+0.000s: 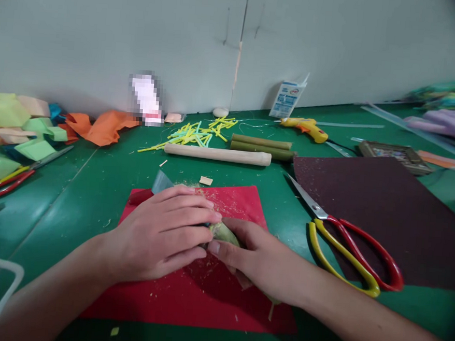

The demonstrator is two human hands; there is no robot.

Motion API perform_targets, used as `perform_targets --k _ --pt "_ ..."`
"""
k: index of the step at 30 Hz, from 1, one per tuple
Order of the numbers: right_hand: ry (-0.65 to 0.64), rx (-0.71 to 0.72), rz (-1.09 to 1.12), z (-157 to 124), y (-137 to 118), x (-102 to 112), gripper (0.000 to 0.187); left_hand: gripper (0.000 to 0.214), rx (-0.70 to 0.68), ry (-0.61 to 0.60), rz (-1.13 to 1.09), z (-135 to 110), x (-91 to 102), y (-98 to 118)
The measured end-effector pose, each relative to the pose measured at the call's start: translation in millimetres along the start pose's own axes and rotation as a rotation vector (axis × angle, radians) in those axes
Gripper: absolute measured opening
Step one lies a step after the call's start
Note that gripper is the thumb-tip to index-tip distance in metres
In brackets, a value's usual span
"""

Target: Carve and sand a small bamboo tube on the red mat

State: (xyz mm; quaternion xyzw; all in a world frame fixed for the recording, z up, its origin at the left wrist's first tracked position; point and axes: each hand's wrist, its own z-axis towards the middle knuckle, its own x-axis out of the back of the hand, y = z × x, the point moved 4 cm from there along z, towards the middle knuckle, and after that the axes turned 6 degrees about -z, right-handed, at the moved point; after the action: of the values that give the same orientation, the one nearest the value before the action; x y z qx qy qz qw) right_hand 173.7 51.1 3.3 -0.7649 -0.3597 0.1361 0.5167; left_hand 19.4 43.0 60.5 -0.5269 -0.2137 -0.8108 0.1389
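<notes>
My right hand (260,258) grips a greenish piece of bamboo (225,233) between thumb and fingers. My left hand (168,234) curves over the bamboo's left end, fingers pressed together. What sits under that palm is hidden, though a flat grey-blue strip (161,181) pokes out behind the knuckles. Both hands rest above a red sheet (194,306), strewn with pale shavings and dust. Beyond its far edge lies a small wood chip (206,180). A thin sliver (271,311) sticks out below my right wrist.
Large scissors (325,219) with red and yellow handles lie partly open on a dark sheet (395,218). Behind are a pale bamboo stick (217,155), green bamboo pieces (264,148), yellow strips (193,133), a glue gun (304,128) and a drink carton (288,99). Folded papers (16,124) lie left.
</notes>
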Motion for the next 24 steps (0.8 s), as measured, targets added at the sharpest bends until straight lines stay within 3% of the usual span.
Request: perform_targets --k 4,9,13,20,24 --pt "0.019 0.080 -0.141 -3.6 -9.4 3.8 0.026 0.033 -0.054 0.012 0.012 -3.3 -4.1 -1.4" --pt "0.048 0.111 -0.332 -2.5 -9.6 6.2 0.029 0.030 -0.108 0.031 -0.004 -4.7 -8.0 -0.6" --pt "0.122 0.135 -0.527 -2.1 -7.1 5.1 0.036 0.027 -0.080 0.062 0.025 -7.0 -9.7 -1.3" --pt "0.256 0.273 -0.858 -5.6 -10.2 0.2 0.026 0.025 0.033 0.104 -0.096 -8.0 -9.6 -6.9" --pt "0.262 0.297 -0.945 -5.9 -9.0 -2.2 0.027 0.023 0.069 0.091 -0.180 -8.1 -8.8 -8.4"
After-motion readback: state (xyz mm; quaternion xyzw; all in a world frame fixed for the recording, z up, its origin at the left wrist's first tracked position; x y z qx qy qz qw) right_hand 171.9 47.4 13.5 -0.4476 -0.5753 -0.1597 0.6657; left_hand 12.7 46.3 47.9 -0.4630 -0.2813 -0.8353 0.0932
